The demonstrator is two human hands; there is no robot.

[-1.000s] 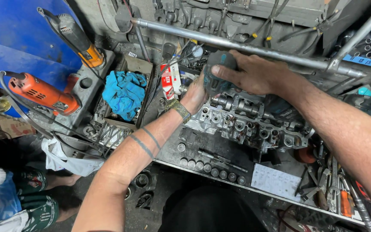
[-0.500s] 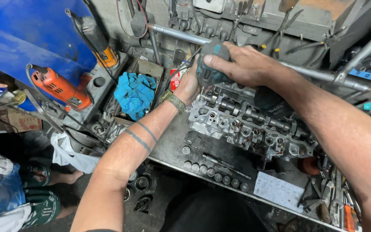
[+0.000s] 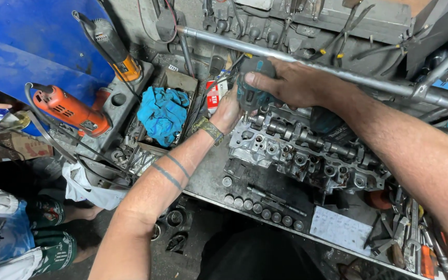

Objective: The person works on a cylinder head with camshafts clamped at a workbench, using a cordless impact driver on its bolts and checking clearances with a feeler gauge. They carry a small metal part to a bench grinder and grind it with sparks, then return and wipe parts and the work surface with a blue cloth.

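A grey cylinder head point(image 3: 307, 150), camshaft and valve gear facing up, lies on the metal workbench point(image 3: 208, 176) near its middle, and all the work is at its left end. There a teal power driver point(image 3: 252, 83) stands nose-down, its tip meeting a fastener at the head's left edge. The right hand point(image 3: 291, 83) is wrapped tight around the driver's body from above, while the left hand point(image 3: 230, 111) is closed about the tool's lower end, where it meets the casting, steadying it. The two hands sit close together, almost touching; the tip itself is hidden between them, so whether a socket or a bit is fitted cannot be told.

The step in hand looks like running one bolt at the left end of the head. The next move, I judge, calls for keeping the driver square to the fastener and the casting held from sliding.

In front of the head a row of sockets point(image 3: 263, 210) lines the bench edge, with a pale sheet of paper point(image 3: 340, 228) to the right. Left of the hands, a blue rag point(image 3: 164, 114) lies in a parts tray, beyond it an orange angle grinder point(image 3: 71, 110). A steel pipe point(image 3: 338, 72) crosses above.
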